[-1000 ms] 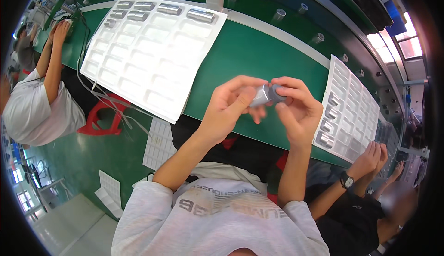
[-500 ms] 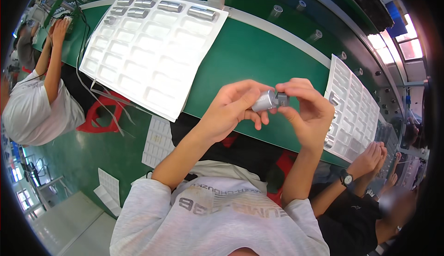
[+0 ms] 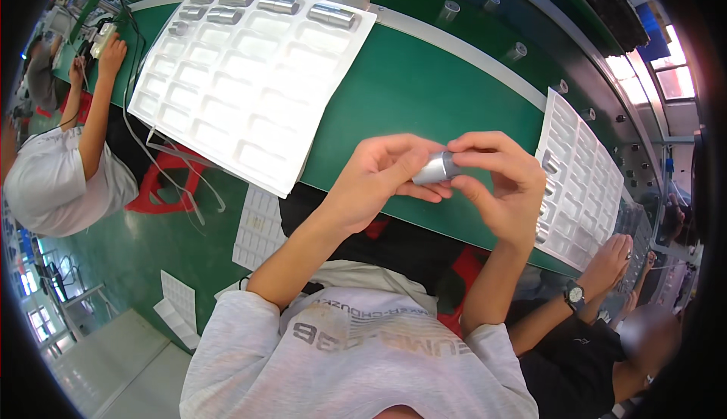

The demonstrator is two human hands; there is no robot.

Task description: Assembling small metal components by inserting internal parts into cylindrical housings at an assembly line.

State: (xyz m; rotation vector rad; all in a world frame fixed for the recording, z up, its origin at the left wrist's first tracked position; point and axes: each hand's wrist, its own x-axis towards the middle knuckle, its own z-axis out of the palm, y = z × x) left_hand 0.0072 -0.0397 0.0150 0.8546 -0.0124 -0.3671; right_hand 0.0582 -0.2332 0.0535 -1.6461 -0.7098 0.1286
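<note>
My left hand [image 3: 386,173] grips a short silver metal cylinder [image 3: 430,171] between thumb and fingers, above the green bench. At the cylinder's right end sits a dark grey end piece [image 3: 452,166], now close against it. The fingertips of my right hand [image 3: 503,180] pinch this end piece from above and below, hiding part of it. To the left, a white moulded tray [image 3: 250,101] has several silver cylinders [image 3: 331,15] lying in its far pockets. The tray's nearer pockets hold nothing.
Another white tray [image 3: 579,184] lies at the right, with some metal parts along its left side. A co-worker's hands [image 3: 606,264] are beside it. Cables [image 3: 140,63] hang past the left tray. More cylinders [image 3: 449,11] stand beyond the bench's pale rail [image 3: 469,51].
The dark end piece, which stuck out from the cylinder, now sits closer against its end. My fingers have shifted slightly. The left co-worker's hands have moved apart.
</note>
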